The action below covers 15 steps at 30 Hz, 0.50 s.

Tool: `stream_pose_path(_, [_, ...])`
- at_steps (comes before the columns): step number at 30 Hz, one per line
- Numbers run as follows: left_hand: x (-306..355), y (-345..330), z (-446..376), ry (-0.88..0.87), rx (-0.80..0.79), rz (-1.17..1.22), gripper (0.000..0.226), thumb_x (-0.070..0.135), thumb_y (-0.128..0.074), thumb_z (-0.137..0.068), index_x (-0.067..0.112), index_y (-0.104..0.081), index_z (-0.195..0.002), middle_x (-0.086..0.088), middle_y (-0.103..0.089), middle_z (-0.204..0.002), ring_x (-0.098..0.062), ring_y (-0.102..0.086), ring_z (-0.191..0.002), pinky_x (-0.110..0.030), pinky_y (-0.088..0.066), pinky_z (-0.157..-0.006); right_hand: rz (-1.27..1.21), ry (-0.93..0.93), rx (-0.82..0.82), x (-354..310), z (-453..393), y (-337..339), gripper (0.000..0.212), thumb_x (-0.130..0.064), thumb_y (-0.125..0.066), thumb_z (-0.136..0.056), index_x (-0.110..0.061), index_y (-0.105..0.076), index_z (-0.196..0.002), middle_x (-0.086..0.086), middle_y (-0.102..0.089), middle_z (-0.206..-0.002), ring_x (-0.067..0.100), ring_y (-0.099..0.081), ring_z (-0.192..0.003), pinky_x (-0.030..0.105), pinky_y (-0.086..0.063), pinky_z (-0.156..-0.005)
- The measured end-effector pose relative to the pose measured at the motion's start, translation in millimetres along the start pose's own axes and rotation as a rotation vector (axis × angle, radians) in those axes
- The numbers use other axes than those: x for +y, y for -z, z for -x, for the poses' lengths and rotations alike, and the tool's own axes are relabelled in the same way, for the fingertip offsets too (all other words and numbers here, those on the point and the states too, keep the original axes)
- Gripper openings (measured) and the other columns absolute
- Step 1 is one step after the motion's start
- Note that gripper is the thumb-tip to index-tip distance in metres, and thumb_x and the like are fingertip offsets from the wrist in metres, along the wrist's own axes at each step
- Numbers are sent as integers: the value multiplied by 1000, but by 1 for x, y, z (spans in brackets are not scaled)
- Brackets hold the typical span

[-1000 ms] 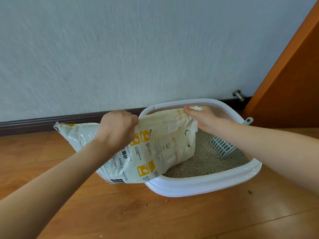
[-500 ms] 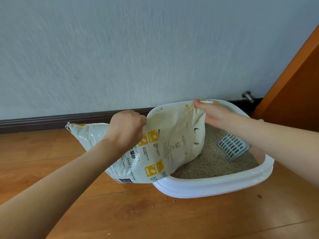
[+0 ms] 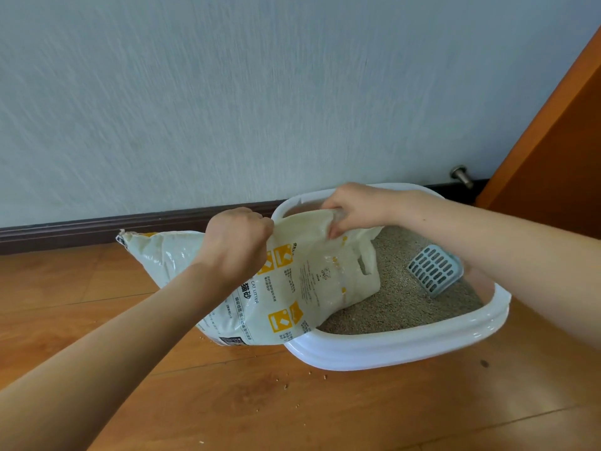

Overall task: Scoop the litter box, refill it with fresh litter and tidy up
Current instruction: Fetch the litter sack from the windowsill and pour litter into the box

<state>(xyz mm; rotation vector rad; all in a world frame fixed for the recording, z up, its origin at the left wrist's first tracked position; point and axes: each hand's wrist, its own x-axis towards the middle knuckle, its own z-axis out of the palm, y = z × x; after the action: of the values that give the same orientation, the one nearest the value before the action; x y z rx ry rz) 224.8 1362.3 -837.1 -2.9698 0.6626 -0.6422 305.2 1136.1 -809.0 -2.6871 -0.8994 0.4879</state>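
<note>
Nearest to me, loose grains (image 3: 286,386) lie scattered on the wooden floor (image 3: 357,415) in front of the litter box (image 3: 406,345), so some tidying remains. The white box sits on the floor near the wall, its bed of litter (image 3: 400,304) fairly full and level, with a blue-grey slotted scoop (image 3: 434,275) lying on the litter at its right side.

I have the litter bag (image 3: 292,284) tipped over the box's left rim, its mouth end down inside on the litter and its sealed end out over the floor to the left. My left hand (image 3: 235,244) is closed in a fist on the bag's upper edge; my right hand (image 3: 354,208) pinches a fold of the bag further along, above the box.

I judge this as the refill step, near its end: the bag looks slack and I see no grains pouring. The next move calls for lifting the sealed end higher to empty it, or raising the mouth upright before pulling it clear, so nothing spills over the rim.

On the bag I read "CAT LITTER" beside large Chinese characters, with yellow square pictograms; the smaller print is too fine to read.

Beyond runs a dark skirting board (image 3: 97,227), a pale textured wall (image 3: 227,92), a metal doorstop (image 3: 461,175) and an orange door (image 3: 559,151).
</note>
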Motion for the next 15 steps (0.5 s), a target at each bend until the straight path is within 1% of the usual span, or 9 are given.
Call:
stream_pose_path(2, [-2, -1, 0, 9, 32, 48, 22, -1, -70, -58, 10, -52, -50, -2, -45, -45, -24, -40, -43, -17, -16, -42, -104, -27, 73, 7, 1, -10, 17, -18, -76, -78, -4, -68, -81, -4, -53, -64, 7, -45, -59, 23, -31, -53])
stream_pose_path(4, [-2, -4, -2, 53, 72, 84, 22, 22, -56, -81, 11, -60, -62, -1, -54, -56, -24, -50, -54, -26, -32, -42, -201, -49, 108, 13, 3, -15, 13, -15, -75, -79, -6, -67, -72, -10, -51, -57, 0, -41, -52, 16, -29, -49])
stream_pose_path(6, [6, -1, -7, 65, 16, 126, 34, 40, -43, -90, 15, -66, -83, 0, -61, -77, -23, -56, -77, -30, -39, -54, -241, -49, 127, 14, 5, -18, 21, -13, -75, -79, -17, -64, -61, -16, -50, -49, -2, -42, -49, 14, -30, -48])
stream_pose_path(8, [19, 1, -18, 53, -84, 145, 37, 52, -47, -90, 22, -62, -106, 2, -62, -96, -22, -54, -99, -32, -41, -68, -243, -35, 142, 13, 5, -21, 26, -13, -75, -78, -23, -62, -59, -18, -51, -48, -3, -44, -49, 14, -32, -49])
stream_pose_path(9, [28, 0, -24, 52, -157, 128, 42, 56, -49, -88, 24, -58, -114, 3, -61, -102, -21, -53, -104, -33, -42, -72, -237, -34, 151, 14, 6, -22, 23, -14, -76, -78, -22, -64, -60, -16, -54, -50, -4, -45, -51, 14, -33, -50])
stream_pose_path(11, [43, -7, -37, 51, -276, 86, 46, 57, -51, -87, 22, -53, -116, 2, -62, -105, -22, -55, -105, -32, -39, -69, -244, -42, 160, 17, 7, -24, 11, -14, -75, -78, -13, -71, -69, -8, -63, -62, -2, -51, -57, 16, -36, -54])
stream_pose_path(12, [50, -11, -43, 55, -311, 74, 43, 54, -52, -88, 20, -52, -113, 1, -63, -106, -23, -57, -104, -31, -36, -66, -255, -47, 158, 18, 7, -26, 6, -14, -75, -78, -10, -73, -74, -2, -68, -69, 3, -57, -63, 21, -41, -58])
stream_pose_path(13, [55, -15, -48, 55, -335, 62, 36, 49, -53, -90, 19, -52, -110, 0, -64, -106, -24, -58, -102, -30, -33, -65, -257, -50, 154, 19, 8, -28, 4, -14, -75, -78, -10, -74, -78, 1, -70, -73, 7, -59, -67, 26, -43, -61])
stream_pose_path(15, [60, -20, -53, 48, -336, 53, 18, 35, -52, -94, 21, -56, -103, 1, -65, -105, -24, -59, -101, -29, -30, -65, -213, -44, 156, 19, 8, -31, 6, -15, -74, -79, -10, -74, -80, 4, -69, -74, 7, -55, -64, 28, -40, -60])
